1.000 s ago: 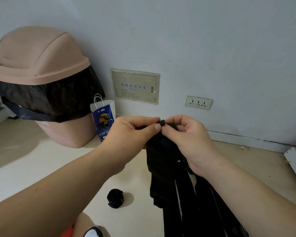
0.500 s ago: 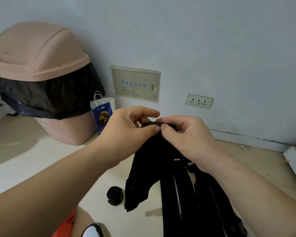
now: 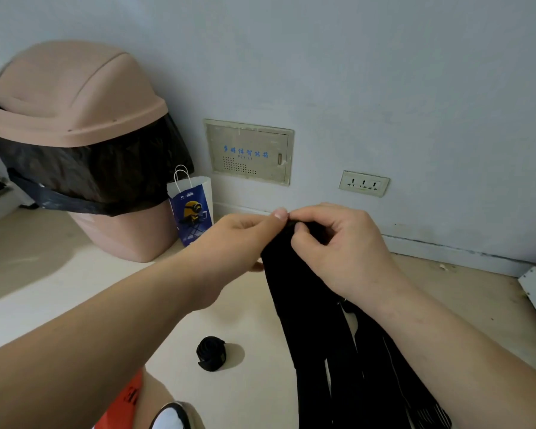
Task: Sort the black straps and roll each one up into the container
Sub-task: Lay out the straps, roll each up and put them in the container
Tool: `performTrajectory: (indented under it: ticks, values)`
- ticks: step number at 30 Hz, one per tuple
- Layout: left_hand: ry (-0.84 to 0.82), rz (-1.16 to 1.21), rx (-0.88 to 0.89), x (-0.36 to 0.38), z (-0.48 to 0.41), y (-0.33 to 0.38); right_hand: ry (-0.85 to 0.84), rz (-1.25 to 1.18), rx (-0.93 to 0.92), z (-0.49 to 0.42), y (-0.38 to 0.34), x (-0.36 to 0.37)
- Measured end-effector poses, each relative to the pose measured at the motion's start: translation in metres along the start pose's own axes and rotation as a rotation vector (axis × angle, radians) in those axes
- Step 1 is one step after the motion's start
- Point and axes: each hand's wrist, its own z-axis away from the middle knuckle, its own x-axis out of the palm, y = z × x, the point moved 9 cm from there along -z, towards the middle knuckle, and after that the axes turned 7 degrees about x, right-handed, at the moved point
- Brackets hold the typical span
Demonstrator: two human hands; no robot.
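Below the grip of left hand (image 3: pixel 239 239) and right hand (image 3: pixel 338 246) hang black straps (image 3: pixel 310 305).

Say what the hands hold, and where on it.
Left hand and right hand both pinch a strap at its top end; the rest hangs down.

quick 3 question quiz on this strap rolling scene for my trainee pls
1. True or false: the left hand and right hand both pinch the top end of the black straps.
2. The rolled strap lies: A on the floor, B on a chair, C in a drawer.
3. Fill in: the paper bag stands beside the pink ____.
Key: 1 true; 2 A; 3 bin.
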Motion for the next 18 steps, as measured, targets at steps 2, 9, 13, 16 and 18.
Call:
performTrajectory:
  ticks: [2,9,13,16,18]
  values:
    - [-0.049,0.083,0.000,0.008,0.001,0.001,0.022,0.076,-0.089,0.001,-0.004,0.000]
    - [0.079,0.076,0.127,0.002,-0.003,0.017,-0.089,-0.244,0.147,-0.008,0.020,-0.002]
    - [0.146,-0.081,0.269,-0.007,0.002,0.031,-0.266,-0.595,0.401,-0.002,0.029,0.010]
    - [0.164,-0.151,0.364,-0.011,0.004,0.040,-0.325,-0.619,0.487,0.002,0.035,0.017]
    - [0.161,-0.154,0.400,-0.013,0.005,0.044,-0.323,-0.651,0.477,0.002,0.035,0.019]
